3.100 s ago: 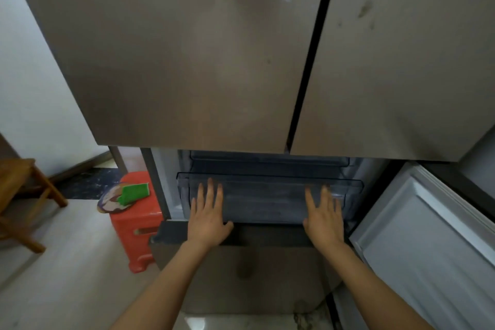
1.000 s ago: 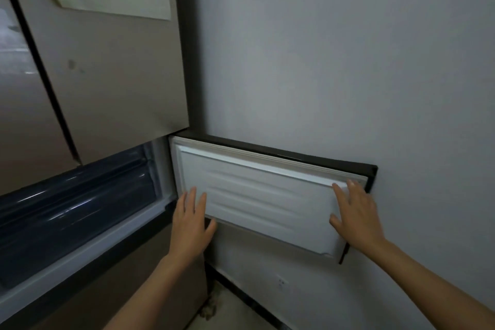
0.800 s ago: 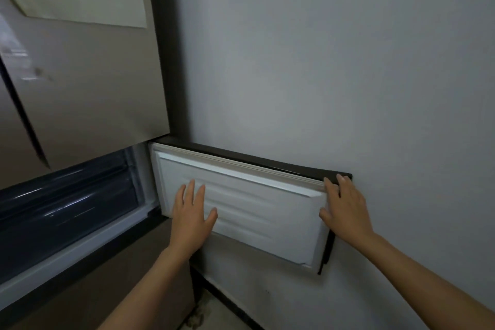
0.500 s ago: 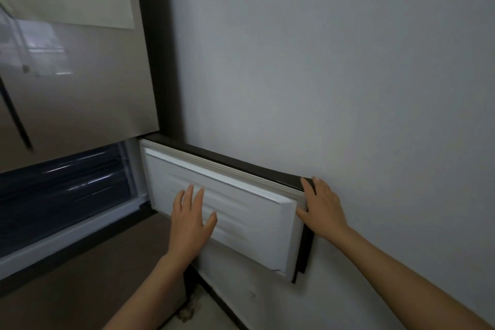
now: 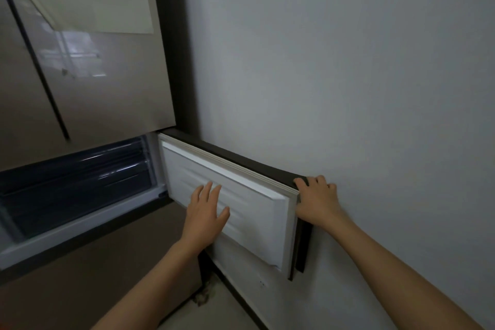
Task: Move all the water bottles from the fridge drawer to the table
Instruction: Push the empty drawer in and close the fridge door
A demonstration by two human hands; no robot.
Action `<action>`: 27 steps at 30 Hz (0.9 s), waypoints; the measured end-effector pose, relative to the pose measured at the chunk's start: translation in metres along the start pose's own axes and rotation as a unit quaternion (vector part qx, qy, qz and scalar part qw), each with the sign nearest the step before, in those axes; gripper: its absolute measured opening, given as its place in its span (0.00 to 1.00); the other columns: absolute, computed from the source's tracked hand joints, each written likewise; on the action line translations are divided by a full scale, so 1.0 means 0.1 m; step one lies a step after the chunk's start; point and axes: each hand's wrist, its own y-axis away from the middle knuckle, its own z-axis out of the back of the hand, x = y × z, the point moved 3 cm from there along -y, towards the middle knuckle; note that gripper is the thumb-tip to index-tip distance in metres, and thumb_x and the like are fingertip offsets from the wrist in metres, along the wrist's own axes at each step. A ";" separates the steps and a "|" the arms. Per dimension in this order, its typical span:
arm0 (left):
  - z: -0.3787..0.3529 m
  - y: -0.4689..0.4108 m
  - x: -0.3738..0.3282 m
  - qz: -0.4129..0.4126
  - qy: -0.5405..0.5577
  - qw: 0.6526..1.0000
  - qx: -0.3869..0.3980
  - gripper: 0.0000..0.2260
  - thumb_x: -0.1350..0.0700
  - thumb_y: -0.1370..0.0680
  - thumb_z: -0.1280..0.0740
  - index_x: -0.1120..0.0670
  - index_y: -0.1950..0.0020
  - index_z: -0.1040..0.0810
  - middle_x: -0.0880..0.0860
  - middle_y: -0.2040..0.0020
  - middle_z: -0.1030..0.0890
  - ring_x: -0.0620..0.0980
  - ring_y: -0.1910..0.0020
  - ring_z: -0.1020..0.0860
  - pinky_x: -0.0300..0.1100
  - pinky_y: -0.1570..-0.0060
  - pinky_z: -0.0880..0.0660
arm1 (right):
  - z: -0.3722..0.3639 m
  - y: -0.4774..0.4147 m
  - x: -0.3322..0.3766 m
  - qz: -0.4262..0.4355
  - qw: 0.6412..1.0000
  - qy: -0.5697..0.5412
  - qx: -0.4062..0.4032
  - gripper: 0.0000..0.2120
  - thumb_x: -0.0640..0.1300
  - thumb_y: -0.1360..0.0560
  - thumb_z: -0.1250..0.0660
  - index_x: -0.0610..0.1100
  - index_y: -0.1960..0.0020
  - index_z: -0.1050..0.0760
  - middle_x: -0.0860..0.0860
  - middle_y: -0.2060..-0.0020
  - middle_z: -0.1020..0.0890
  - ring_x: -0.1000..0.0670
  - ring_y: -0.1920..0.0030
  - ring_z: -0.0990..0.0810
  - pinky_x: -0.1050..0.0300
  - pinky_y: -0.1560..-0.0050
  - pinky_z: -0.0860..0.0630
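Beside wall (image 5: 348,75), right hand (image 5: 317,202) grips door (image 5: 254,222) — fridge drawer (image 5: 75,182) lies crosswise.

Plain grey wall (image 5: 348,75) fills the dim room from 12 to 4 o'clock; pale floor (image 5: 214,313) at 6.

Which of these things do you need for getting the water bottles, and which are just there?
For the job: fridge drawer, dark, no bottles showing; small fridge door, swung open; left hand flat on its white inside; right hand gripping its edge.
Just there: grey wall; upper fridge doors; floor.
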 end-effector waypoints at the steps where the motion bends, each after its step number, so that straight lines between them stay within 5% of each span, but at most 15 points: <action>1: 0.00 0.00 -0.03 -0.001 0.016 1.000 0.005 0.24 0.52 0.21 0.42 0.55 0.26 0.44 0.54 0.24 0.47 0.53 0.25 0.52 0.49 0.28 0.49 | 0.04 0.04 0.00 0.022 1.000 0.000 -0.006 0.26 0.44 0.29 0.41 0.48 0.32 0.38 0.46 0.36 0.30 0.45 0.36 0.36 0.53 0.43 0.38; 4: 0.00 0.08 -0.16 -0.031 0.067 0.997 0.012 0.22 0.55 0.20 0.44 0.56 0.27 0.42 0.54 0.25 0.44 0.52 0.26 0.47 0.44 0.29 0.49 | 0.18 0.23 0.03 0.081 0.995 -0.060 0.012 0.26 0.39 0.30 0.40 0.49 0.32 0.34 0.48 0.38 0.27 0.47 0.37 0.34 0.57 0.44 0.39; 11: 0.13 0.37 -0.13 -0.156 0.061 0.982 0.091 0.29 0.42 0.27 0.52 0.51 0.28 0.40 0.47 0.25 0.44 0.42 0.27 0.53 0.37 0.30 0.56 | 0.30 0.54 0.44 0.143 0.942 -0.301 0.032 0.18 0.38 0.25 0.40 0.47 0.37 0.27 0.51 0.38 0.24 0.52 0.37 0.28 0.66 0.41 0.37; 18: 0.85 0.82 0.37 -0.109 0.034 0.987 0.111 0.32 0.37 0.29 0.52 0.51 0.30 0.34 0.42 0.31 0.37 0.35 0.31 0.48 0.22 0.37 0.56 | -0.11 0.33 1.56 0.309 0.917 -0.245 0.059 0.24 0.34 0.25 0.43 0.44 0.30 0.37 0.48 0.29 0.36 0.50 0.28 0.40 0.63 0.31 0.48; 23: 1.34 1.08 0.65 -0.005 -0.119 0.986 0.121 0.29 0.34 0.28 0.52 0.47 0.36 0.28 0.46 0.33 0.28 0.43 0.30 0.39 0.44 0.32 0.42 | -0.21 0.14 2.24 0.410 0.889 -0.201 0.020 0.24 0.35 0.26 0.42 0.46 0.30 0.35 0.49 0.30 0.34 0.51 0.28 0.40 0.52 0.29 0.42; 27: 1.44 1.22 0.68 0.077 -0.314 0.945 0.042 0.21 0.42 0.22 0.48 0.52 0.34 0.31 0.51 0.28 0.35 0.52 0.26 0.45 0.50 0.29 0.48 | -0.27 0.09 2.75 0.488 0.840 -0.237 -0.015 0.25 0.30 0.30 0.39 0.42 0.33 0.31 0.45 0.34 0.28 0.47 0.33 0.31 0.53 0.32 0.38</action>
